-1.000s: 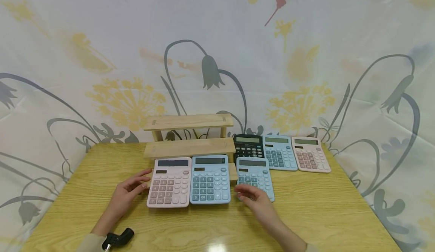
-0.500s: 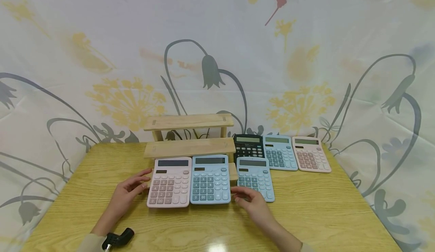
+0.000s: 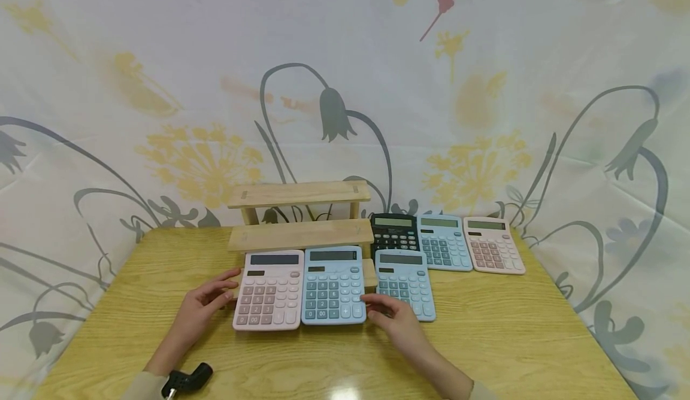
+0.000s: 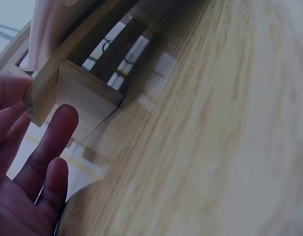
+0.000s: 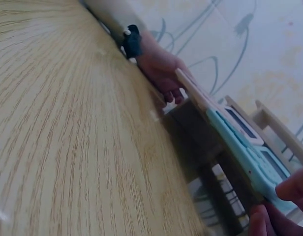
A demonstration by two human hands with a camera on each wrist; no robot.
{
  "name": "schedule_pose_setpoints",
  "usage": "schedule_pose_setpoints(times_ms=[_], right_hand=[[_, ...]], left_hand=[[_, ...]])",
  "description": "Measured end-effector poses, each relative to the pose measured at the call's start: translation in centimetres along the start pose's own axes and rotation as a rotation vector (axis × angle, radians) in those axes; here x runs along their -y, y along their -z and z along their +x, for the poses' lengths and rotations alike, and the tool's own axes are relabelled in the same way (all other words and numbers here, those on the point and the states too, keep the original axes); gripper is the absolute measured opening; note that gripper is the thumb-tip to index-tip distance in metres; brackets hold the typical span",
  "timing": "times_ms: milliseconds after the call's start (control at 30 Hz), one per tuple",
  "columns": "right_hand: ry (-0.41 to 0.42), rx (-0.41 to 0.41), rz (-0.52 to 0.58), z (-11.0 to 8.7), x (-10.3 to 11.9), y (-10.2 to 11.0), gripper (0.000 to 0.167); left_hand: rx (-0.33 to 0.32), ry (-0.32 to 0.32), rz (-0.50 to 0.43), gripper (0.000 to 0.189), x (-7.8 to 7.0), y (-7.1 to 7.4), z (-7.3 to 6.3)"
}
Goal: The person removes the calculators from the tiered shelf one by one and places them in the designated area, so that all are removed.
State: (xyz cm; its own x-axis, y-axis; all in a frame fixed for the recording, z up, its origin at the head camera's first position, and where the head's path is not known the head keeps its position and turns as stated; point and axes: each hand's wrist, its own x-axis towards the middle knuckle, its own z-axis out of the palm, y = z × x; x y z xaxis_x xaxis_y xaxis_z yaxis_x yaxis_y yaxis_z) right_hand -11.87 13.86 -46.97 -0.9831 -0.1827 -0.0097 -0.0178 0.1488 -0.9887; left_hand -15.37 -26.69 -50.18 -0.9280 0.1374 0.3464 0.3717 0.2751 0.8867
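At the left end of the lowest plank of a wooden stepped shelf, my left hand holds the board end between thumb and fingers, while two lower fingers reach out straight. A pink calculator and a blue calculator lean side by side on that plank. My right hand pinches the lower right edge of this blue calculator; in the right wrist view one finger lies at its side and others are below. Just behind the right hand lies a second blue calculator.
Behind and right of the shelf lie a black calculator, another blue calculator and another pink calculator. Everything stands on a wood-grain table. A flower-patterned cloth hangs behind. My left wrist wears a black camera mount.
My right hand has moved left from the blue calculator on the table to the right edge of the blue one on the shelf. The left hand and the calculators have stayed put.
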Motion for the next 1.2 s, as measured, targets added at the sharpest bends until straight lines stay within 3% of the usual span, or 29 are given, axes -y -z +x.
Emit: schedule_pose_setpoints(times_ms=[700, 1200], right_hand=[[-0.044, -0.020, 0.110, 0.12, 0.16, 0.17, 0.034], [-0.034, -0.068, 0.095, -0.23, -0.33, 0.91, 0.034]], left_hand=[[-0.003, -0.009, -0.001, 0.018, 0.06, 0.01, 0.10], [0.000, -0.019, -0.006, 0.018, 0.15, -0.03, -0.03]])
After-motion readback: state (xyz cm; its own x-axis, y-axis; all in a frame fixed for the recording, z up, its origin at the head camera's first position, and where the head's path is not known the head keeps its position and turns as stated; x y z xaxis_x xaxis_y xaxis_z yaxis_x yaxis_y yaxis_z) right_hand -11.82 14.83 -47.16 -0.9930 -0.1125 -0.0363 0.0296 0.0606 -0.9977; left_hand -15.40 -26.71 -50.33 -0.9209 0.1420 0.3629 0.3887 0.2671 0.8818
